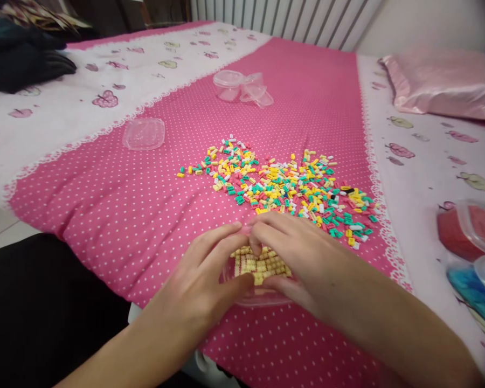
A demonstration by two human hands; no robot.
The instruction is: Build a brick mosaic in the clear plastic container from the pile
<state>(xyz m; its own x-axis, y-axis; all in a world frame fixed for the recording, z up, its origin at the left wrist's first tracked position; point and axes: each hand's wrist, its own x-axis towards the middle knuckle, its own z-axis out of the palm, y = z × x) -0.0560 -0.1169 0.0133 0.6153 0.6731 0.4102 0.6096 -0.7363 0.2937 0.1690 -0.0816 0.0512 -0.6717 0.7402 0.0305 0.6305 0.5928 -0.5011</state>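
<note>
A clear plastic container [255, 296] holding several yellow bricks [261, 265] sits on the pink dotted bedspread near me. My left hand [204, 277] grips its left rim, thumb on the near edge and fingers arched over the top. My right hand [297, 253] rests on its right side, fingers bent over the yellow bricks, fingertips meeting those of the left hand. Just beyond the hands lies a wide scatter of small yellow, green, pink and white bricks [283, 186].
A clear lid [144, 133] lies at the left. Empty clear tubs [242, 86] stand further back. At the right edge are a tub of red pieces [466, 229] and one of blue pieces [479, 288]. A pink pillow [444, 81] lies at the back right, dark clothes [24, 59] at the back left.
</note>
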